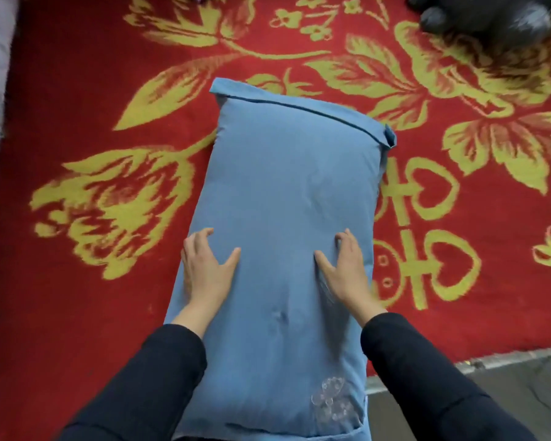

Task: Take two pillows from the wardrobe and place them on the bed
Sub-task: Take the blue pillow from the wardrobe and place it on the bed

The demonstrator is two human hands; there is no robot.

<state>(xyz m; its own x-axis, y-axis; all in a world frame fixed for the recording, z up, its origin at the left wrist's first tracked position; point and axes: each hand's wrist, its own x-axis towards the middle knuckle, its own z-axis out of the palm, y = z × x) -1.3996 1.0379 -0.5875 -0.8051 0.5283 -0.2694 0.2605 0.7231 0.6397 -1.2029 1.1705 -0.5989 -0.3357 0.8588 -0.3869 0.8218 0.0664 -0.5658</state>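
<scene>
- A blue pillow [287, 202] lies lengthwise on the bed, its far end pointing away from the person and its near end toward the person's body at the bottom of the view.
- The bed is covered with a red blanket [77, 90] patterned with large yellow-green flowers and leaves, plus heart-topped characters to the right of the pillow.
- The left hand [204, 268] rests flat on the pillow's left side, fingers spread and curling slightly over the edge, thumb angled inward; it presses on the fabric rather than clutching it.
- The right hand [344, 268] lies on the pillow's right side in much the same way, fingers spread, fingertips bent into the cloth and making small creases, thumb pointing inward.
- Neither hand is closed around anything; both palms are down on the pillow's top surface.
- Both arms wear dark sleeves [147, 383] reaching to the wrists.
- The pillow's far end has a folded flap with a dark seam line across it, and a small tab sticks out at its right corner.
- A pale embroidered flower [331, 399] shows on the near right part of the pillow.
- A dark, rounded, blurry object [490, 17] sits on the blanket at the far right corner; I cannot tell what it is.
- A grey floor strip [490, 386] shows beyond the blanket's near right edge.
</scene>
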